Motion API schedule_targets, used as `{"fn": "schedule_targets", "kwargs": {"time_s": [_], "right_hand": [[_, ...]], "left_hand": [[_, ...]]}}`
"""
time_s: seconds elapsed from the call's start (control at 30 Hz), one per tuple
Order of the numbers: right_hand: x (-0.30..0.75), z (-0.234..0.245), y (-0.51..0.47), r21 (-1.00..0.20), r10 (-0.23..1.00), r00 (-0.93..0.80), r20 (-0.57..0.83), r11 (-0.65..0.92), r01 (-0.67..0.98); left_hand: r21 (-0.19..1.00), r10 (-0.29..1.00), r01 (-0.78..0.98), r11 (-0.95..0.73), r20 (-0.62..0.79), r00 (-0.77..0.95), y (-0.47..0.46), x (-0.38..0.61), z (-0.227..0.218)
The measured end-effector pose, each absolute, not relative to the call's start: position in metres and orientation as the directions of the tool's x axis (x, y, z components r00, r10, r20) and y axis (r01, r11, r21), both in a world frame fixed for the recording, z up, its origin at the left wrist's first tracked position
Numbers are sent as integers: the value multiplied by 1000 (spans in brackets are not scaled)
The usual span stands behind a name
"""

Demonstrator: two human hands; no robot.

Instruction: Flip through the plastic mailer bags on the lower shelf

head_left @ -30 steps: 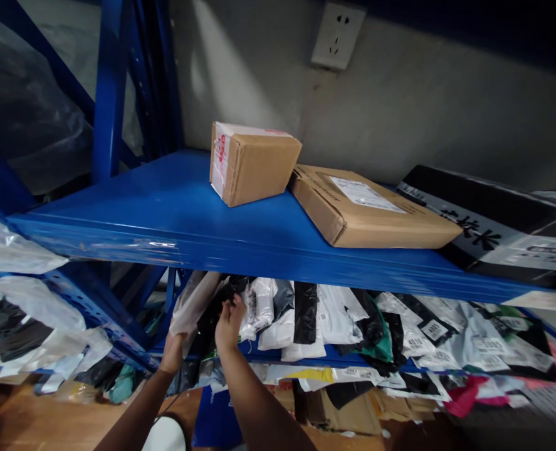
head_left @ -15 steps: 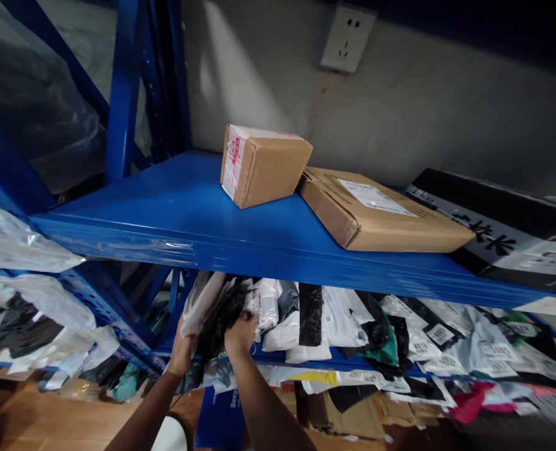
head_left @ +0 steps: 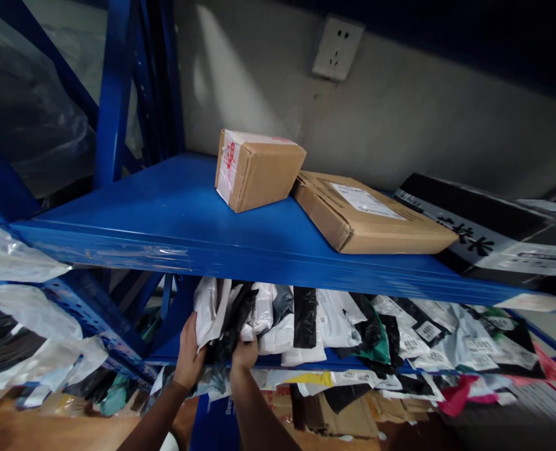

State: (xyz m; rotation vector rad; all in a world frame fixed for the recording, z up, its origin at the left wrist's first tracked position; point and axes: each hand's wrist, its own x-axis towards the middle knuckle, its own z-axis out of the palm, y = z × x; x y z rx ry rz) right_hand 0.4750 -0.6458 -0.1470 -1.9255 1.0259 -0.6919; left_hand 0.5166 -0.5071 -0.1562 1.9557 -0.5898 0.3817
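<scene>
The hands are apart, low in the gap beneath the upper shelf, one on each side of a small cluster of bags. The left hand [head_left: 190, 354] lies against the left side of a white bag [head_left: 205, 310], thumb near its lower edge; how firmly it grips cannot be told. The right hand [head_left: 244, 354] has its fingers bent at the lower edge of a white packet [head_left: 247, 332], and whether they close on it is hidden. Between the hands, a crumpled black bag [head_left: 234, 319] leans beside the white one.

These bags stand at the left end of a row on the lower shelf [head_left: 181, 332]. To the right in the row come a black strip-like bag [head_left: 304, 316], a green bag [head_left: 382, 346] and several labelled bags.

Above, the upper shelf [head_left: 165, 194] carries a small box [head_left: 268, 178] with red-printed tape, a flat box [head_left: 381, 228] with a white label just beside it, and a black box [head_left: 489, 225] farther right. A socket [head_left: 338, 49] is on the wall [head_left: 409, 106] behind. Below the row, a blue box [head_left: 212, 426] and cartons [head_left: 353, 413] sit near the floor [head_left: 89, 432].
</scene>
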Motion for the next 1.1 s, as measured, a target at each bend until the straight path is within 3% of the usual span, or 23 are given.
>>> {"fn": "schedule_targets", "kwargs": {"time_s": [0.1, 0.2, 0.3, 0.4, 0.47, 0.53, 0.6, 0.63, 0.9, 1.0, 1.1], "right_hand": [[475, -128, -638, -874, -837, 498, 227, -400, -274], [469, -117, -645, -872, -835, 428, 345, -454, -182], [456, -117, -658, -872, -863, 321, 391, -458, -170], [435, -116, -659, -859, -858, 271, 436, -486, -159], [420, -111, -653, -764, -736, 362, 573, -639, -90], [409, -104, -646, -592, -504, 533, 680, -806, -6], [406, -99, -644, -460, -332, 688, 645, -888, 3], [407, -97, -645, -432, -311, 739, 597, -901, -30], [468, -67, -666, -490, -358, 887, 293, -852, -183], [496, -58, -670, -435, -365, 915, 172, -861, -261], [509, -54, -671, -406, -312, 942, 124, -882, -239]], "left_hand": [[743, -208, -555, -373, 516, 831, -509, 517, -156], [728, -260, -588, -353, 527, 809, -517, 515, -157], [739, -292, -591, -322, 516, 805, -529, 511, -158], [775, -243, -556, -300, 502, 830, -537, 511, -159], [799, -216, -534, -275, 490, 844, -537, 512, -160], [824, -203, -512, -243, 473, 857, -535, 514, -161], [848, -190, -485, -213, 451, 872, -532, 516, -160], [859, -185, -471, -200, 439, 879, -531, 516, -160], [914, -112, -386, -128, 373, 921, -529, 514, -157], [928, -78, -349, -130, 342, 937, -523, 516, -164], [932, -72, -336, -133, 329, 942, -511, 521, -171]]}}
